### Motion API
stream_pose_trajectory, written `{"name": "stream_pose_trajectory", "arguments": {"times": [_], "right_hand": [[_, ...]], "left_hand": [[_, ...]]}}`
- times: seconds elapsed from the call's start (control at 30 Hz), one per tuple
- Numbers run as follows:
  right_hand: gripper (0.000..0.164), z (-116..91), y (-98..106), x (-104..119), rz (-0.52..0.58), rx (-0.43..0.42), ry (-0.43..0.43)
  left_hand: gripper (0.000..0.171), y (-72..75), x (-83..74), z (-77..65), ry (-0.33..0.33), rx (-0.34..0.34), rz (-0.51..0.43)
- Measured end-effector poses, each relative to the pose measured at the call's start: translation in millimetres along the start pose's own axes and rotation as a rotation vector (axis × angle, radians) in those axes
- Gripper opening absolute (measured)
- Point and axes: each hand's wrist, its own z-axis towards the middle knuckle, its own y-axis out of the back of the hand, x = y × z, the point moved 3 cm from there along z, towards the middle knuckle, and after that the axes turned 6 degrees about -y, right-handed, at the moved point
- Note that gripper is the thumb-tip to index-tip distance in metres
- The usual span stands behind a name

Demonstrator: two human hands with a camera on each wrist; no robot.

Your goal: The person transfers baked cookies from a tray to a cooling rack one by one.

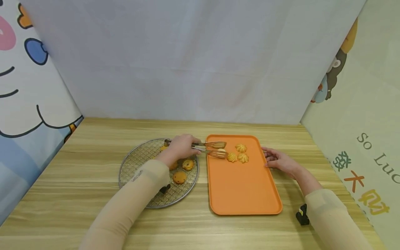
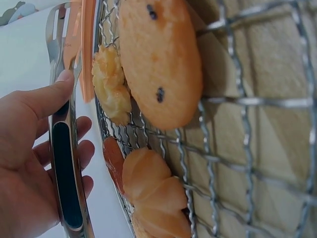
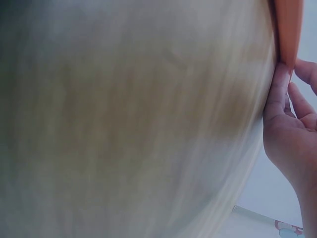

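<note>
Grasping slotted metal tongs (image 1: pixel 220 154), left fingers (image 2: pixel 86 152) aim them toward three o'clock. Right fingers (image 1: pixel 270 151), unclenched, touch the smooth rectangular tray (image 1: pixel 245 194).

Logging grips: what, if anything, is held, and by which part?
Left hand: the tongs, around mid-length. Right hand: touching the tray at its right rim; grip unclear.

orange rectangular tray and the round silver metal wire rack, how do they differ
The orange rectangular tray has straight sides and rounded corners, while the round silver metal wire rack is circular. The tray's surface is solid, whereas the rack is an open mesh. The tray is plain orange; the rack is silvery grey. Both lie on the wood-grain tabletop and bear small golden cookies.
</note>
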Motion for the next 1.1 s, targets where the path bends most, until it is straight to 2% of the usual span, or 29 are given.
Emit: {"name": "stream_pose_trajectory", "arguments": {"times": [0.87,1.1], "right_hand": [[0.075,-0.9,0.4,1.4,-0.021,-0.011,-0.002],[0.075,-0.4,0.4,1.1,-0.022,-0.014,-0.002]], "left_hand": [[0.05,6.7,-3.0,-3.8,0.024,0.012,-0.049],[0.05,8.9,-2.3,-4.9,0.001,0.001,-0.038]]}}
